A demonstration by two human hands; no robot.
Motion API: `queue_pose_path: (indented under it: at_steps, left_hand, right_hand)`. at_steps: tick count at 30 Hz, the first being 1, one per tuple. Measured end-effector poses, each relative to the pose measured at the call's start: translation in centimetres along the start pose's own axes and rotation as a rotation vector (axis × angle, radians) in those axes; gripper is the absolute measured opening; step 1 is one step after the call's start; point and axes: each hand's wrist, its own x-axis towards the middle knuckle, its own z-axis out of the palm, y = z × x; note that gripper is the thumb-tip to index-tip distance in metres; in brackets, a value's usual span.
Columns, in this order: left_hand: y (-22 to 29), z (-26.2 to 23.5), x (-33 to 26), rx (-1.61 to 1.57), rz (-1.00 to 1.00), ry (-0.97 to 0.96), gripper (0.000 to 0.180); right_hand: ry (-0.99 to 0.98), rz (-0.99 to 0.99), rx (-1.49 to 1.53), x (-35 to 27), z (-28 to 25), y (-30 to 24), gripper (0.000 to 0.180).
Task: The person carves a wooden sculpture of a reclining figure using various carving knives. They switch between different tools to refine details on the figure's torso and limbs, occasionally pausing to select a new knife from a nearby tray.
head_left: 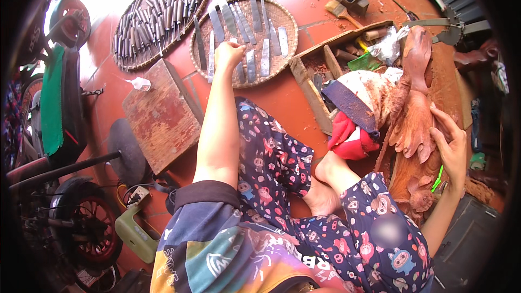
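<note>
Selecting among flat steel blades (265, 58) seems step in hand: they lie around your left hand (229, 55), fingers curled together, grip unclear, over woven tray (292, 27). Wooden carving (415, 122) sits against right hand (451, 149), fingers spread. Next move likely calls for lifting one blade clear.

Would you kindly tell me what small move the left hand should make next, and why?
Probably lift one flat blade from the round woven tray: the left hand is curled over the blades lying there, its grip unclear, while the right hand is at the carved wood.
</note>
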Motion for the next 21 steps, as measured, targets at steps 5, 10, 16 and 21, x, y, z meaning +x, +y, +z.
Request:
queue_pose_path:
  at_steps: [5,10,16,21]
  left_hand:
    - [3.1,1.5,1.3,0.126,0.042,0.124,0.025]
    - [5.4,3.0,2.6,0.113,0.009,0.281,0.028]
    - [1.3,1.0,6.5,-0.183,0.066,0.247,0.019]
    - [-3.0,-2.2,7.0,-0.22,0.023,0.225,0.022]
  right_hand:
    - [-0.01,0.016,0.011,0.3,0.3,-0.5,0.039]
    - [-0.025,0.045,-0.067,0.2,0.1,-0.8,0.039]
    - [0.026,0.034,-0.01,-0.2,0.5,-1.0,0.038]
    - [0.054,0.005,-0.026,-0.2,0.8,-0.6,0.038]
